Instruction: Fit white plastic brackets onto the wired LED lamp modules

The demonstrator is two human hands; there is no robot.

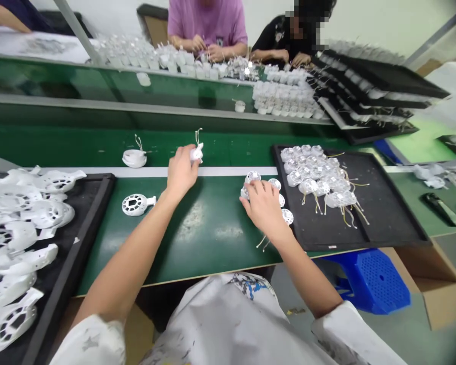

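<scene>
Lying beside the tray's (pixel 395 223) left edge, round parts (pixel 288 216) are partly covered by the nearer right hand (pixel 265 205), its grip indeterminable; a wired part (pixel 197 153) is pinched by the left hand (pixel 181 170) at the tabletop's (pixel 209 253) far edge.

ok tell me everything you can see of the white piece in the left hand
The white piece is small, plastic-looking and irregular in outline, with thin pale wires sticking up from it. It is in the grip of the left hand, which hides part of it, in front of the green surface; whether it touches that surface I cannot tell.
</scene>
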